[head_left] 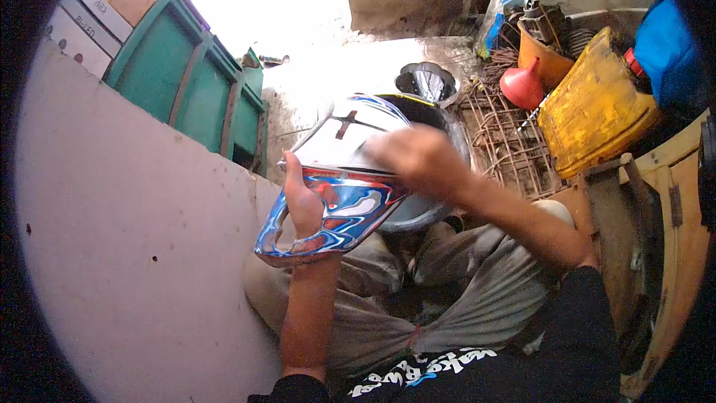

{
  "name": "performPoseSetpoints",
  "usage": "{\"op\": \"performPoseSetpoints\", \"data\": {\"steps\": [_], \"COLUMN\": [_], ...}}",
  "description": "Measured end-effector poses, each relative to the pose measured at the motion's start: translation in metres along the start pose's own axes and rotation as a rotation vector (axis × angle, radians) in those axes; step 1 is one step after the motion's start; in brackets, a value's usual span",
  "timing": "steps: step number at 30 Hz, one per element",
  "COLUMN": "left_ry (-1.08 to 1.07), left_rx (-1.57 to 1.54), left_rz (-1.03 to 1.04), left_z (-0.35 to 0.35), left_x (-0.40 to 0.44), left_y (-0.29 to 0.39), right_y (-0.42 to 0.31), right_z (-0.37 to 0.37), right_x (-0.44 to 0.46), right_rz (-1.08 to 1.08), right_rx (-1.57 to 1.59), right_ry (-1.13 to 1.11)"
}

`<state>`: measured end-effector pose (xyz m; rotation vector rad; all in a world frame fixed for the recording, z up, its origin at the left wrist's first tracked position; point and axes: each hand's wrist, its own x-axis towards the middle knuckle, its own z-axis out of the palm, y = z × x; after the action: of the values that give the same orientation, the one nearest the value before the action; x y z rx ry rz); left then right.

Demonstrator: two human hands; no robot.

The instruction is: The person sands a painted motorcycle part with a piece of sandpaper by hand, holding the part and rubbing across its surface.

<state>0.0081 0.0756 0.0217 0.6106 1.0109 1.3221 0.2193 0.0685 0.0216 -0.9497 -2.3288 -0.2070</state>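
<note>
A glossy shell, painted white, blue and red with a dark cross-like mark, is held tilted above my lap. It looks like a motorcycle body panel or helmet shell; I cannot tell which. My left hand grips its left side, thumb up along the edge and the other fingers hidden behind. My right hand is curled over the white upper face and smeared by motion. Something greyish shows under its fingertips, too blurred to name. Behind and below the shell is a round basin, partly covered.
A scalloped dark bowl sits beyond the basin. To the right are a rusty wire grid, a red funnel and a yellow plastic container. A pale wall and a green cabinet bound the left side.
</note>
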Motion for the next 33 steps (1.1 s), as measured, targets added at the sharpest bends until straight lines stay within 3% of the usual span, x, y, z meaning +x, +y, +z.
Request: {"op": "performPoseSetpoints", "data": {"steps": [2, 4, 5, 6, 7, 8, 9, 10, 12, 16, 20, 21, 23, 25, 29, 31, 33], "left_ry": [0.001, -0.115, -0.071, -0.029, 0.010, -0.107, -0.007, 0.102, 0.037, -0.031, 0.014, -0.003, -0.046, -0.102, 0.151, -0.028, -0.093], "left_rx": [0.008, 0.148, 0.075, -0.004, -0.086, -0.024, -0.092, -0.162, -0.095, -0.050, -0.144, -0.158, -0.129, -0.080, -0.203, -0.071, 0.001], "left_rz": [0.016, 0.042, 0.022, 0.004, -0.015, -0.004, -0.012, -0.020, -0.001, 0.015, -0.014, -0.040, -0.048, -0.002, -0.020, 0.001, 0.007], "left_z": [0.003, -0.025, -0.022, -0.012, -0.005, -0.014, -0.006, 0.018, 0.006, -0.008, 0.010, 0.013, 0.002, -0.011, 0.018, -0.010, -0.023], "left_x": [0.002, 0.009, 0.007, 0.007, 0.006, 0.006, 0.008, 0.001, 0.002, 0.004, -0.004, -0.007, -0.004, 0.006, 0.000, 0.011, 0.009], "left_y": [-0.001, -0.007, -0.006, -0.006, -0.006, -0.003, -0.004, 0.002, -0.001, -0.007, -0.001, 0.004, 0.004, -0.004, -0.001, -0.007, -0.010], "right_y": [-0.061, -0.051, -0.042, -0.012, 0.010, 0.007, 0.001, -0.023, -0.072, 0.014, -0.034, -0.057, -0.057, -0.015, -0.056, -0.080, -0.044], "right_z": [-0.001, -0.002, -0.005, -0.006, -0.008, -0.008, -0.007, -0.003, -0.007, -0.006, -0.003, -0.002, -0.011, -0.014, -0.004, -0.009, -0.017], "right_x": [-0.007, 0.000, 0.001, 0.003, 0.010, 0.006, 0.003, 0.002, 0.004, 0.008, 0.004, 0.008, 0.007, 0.011, 0.002, 0.002, 0.006], "right_rz": [-0.241, -0.169, -0.129, 0.041, 0.091, 0.098, 0.100, -0.047, -0.303, -0.100, -0.033, -0.200, -0.244, -0.014, -0.196, -0.322, -0.087], "right_rx": [-0.006, -0.010, -0.011, 0.073, 0.095, 0.065, 0.030, 0.068, 0.206, -0.268, 0.136, 0.224, 0.237, 0.173, 0.162, 0.228, 0.120], "right_ry": [0.113, 0.032, -0.018, -0.068, 0.004, -0.052, -0.102, -0.013, 0.202, 0.137, -0.043, 0.170, 0.072, -0.078, 0.052, 0.152, -0.109]}}
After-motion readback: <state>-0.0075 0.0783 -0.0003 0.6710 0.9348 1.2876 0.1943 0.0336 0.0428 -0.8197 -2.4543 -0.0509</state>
